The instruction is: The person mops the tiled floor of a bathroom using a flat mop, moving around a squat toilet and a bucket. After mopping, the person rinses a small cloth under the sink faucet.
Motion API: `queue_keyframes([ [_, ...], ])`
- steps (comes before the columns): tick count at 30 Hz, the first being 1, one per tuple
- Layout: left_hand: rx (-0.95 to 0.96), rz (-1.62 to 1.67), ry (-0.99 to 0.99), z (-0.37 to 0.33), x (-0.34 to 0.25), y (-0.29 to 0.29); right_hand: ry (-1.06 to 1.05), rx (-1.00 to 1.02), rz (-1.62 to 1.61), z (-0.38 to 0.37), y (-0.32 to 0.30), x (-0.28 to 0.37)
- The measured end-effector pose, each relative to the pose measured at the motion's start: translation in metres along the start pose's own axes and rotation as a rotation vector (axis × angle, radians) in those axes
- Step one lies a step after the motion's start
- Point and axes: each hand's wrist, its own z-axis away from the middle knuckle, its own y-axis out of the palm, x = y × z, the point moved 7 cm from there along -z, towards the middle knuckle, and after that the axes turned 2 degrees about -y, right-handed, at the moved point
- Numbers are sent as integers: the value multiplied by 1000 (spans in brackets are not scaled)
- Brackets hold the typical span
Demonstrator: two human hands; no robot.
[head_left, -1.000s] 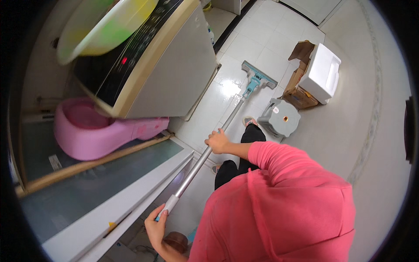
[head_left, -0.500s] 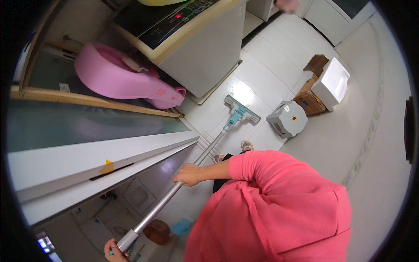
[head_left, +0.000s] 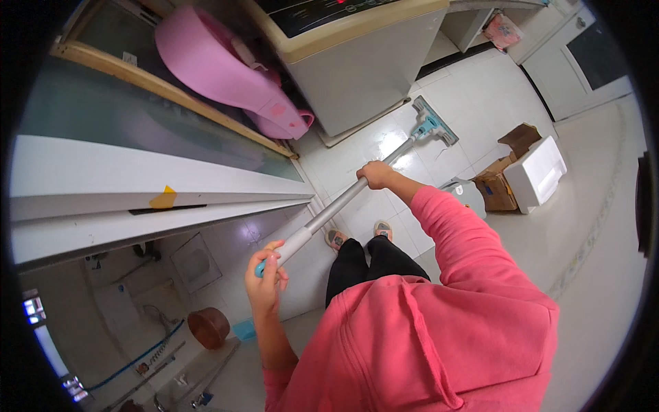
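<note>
A mop [head_left: 341, 204] with a silver pole slants across the middle, its flat grey and turquoise head [head_left: 434, 125] on the white floor tiles beside the washing machine [head_left: 360, 75]. My right hand [head_left: 375, 175] is closed round the pole partway down. At the pole's upper end, my left hand [head_left: 265, 281] grips the white handle near its turquoise tip, some of its fingers loosely curled. Part of the handle is hidden behind these fingers.
To the left, a white sliding-door frame [head_left: 89, 192] borders the room with a brown bucket [head_left: 209, 328]. A pink tub [head_left: 213, 65] leans by the washing machine. At right stand a grey stool [head_left: 468, 196], a cardboard box [head_left: 495, 189] and a white container [head_left: 539, 175].
The mop head has slid forward and right along the floor, away from my feet. Both hands have moved up and right with the pole, and my right arm reaches farther out.
</note>
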Motion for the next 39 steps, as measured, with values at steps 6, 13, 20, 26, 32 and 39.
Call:
queue_keyframes([
  [6,-197,-158,161,66,-56,-88,-293,162,-145,-15,4,126],
  [13,-514,-389,529,194,-157,-139,-660,43,-410,23,-24,294],
  [20,-518,-349,841,213,-185,-132,-636,39,-413,61,-65,293],
  [26,-320,-15,681,100,-118,-84,-338,81,-241,59,-76,159],
  [32,20,75,273,-10,-26,43,-74,-43,-220,47,-20,-22],
  [39,36,60,436,-21,-83,-4,-63,-403,-299,26,-34,36],
])
